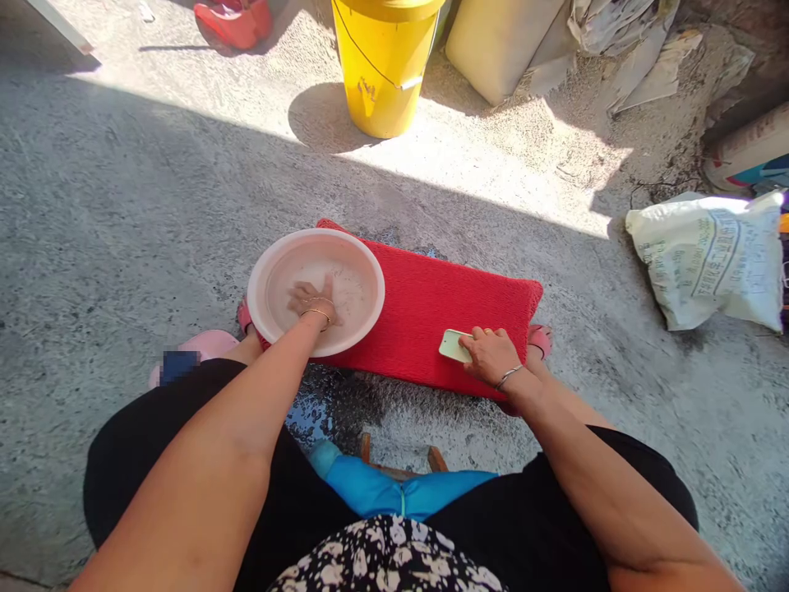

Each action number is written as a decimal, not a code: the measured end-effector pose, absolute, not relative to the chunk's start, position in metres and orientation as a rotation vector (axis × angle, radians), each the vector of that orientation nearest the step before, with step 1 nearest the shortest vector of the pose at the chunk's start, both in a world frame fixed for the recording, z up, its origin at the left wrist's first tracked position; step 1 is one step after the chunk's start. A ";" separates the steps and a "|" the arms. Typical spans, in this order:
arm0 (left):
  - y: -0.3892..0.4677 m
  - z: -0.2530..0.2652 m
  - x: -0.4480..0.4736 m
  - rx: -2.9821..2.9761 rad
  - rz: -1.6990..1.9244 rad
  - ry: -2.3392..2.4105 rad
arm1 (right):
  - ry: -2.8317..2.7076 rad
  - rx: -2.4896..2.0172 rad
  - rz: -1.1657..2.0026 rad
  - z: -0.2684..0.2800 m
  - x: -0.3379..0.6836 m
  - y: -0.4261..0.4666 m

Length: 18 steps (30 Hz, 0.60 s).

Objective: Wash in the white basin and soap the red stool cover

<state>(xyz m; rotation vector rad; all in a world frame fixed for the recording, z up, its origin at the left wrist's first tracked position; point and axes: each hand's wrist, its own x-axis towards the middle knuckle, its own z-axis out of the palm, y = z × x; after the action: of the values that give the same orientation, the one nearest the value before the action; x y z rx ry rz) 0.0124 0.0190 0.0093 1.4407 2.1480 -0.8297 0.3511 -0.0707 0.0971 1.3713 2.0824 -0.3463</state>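
Note:
My left hand (313, 306) is under the water in a pale pink basin (256, 279), its fingers spread and nothing held in them. The basin rests on the left part of a red cloth-covered low bench or board (425, 304). On the right part lies a small light green smartphone (452, 346) with a dark rim. My right hand (493, 355) is closed over the phone's right end, thumb and fingers against it; the palm side is hidden.
A yellow bucket (388, 74) with a wire handle stands ahead. A red plastic container (237, 23) is at the far left. To the right lies a white printed sack (715, 259), with sand (573, 136) behind it. Wet concrete (351, 403) shows near the bench.

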 end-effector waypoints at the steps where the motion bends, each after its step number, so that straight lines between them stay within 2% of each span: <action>1: 0.019 0.009 0.012 1.441 -0.833 2.145 | 2.177 1.324 -0.380 0.095 0.328 -0.073; 4: 0.020 0.006 0.011 1.439 -0.838 2.150 | 2.362 1.202 -0.449 0.082 0.281 -0.082; 7: 0.020 0.004 0.011 1.440 -0.822 2.150 | 2.375 1.146 -0.469 0.072 0.277 -0.088; 11: 0.020 0.006 0.011 1.440 -0.811 2.153 | 2.207 1.198 -0.432 0.072 0.340 -0.089; 18: 0.019 0.008 0.012 1.452 -0.833 2.149 | 1.519 1.479 -0.344 0.087 0.478 -0.097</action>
<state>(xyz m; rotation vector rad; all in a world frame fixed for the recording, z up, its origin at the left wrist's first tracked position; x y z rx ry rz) 0.0119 0.0194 0.0078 1.4519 2.1493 -0.8333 0.4779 -0.0971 0.0874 1.4786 1.5189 -0.3439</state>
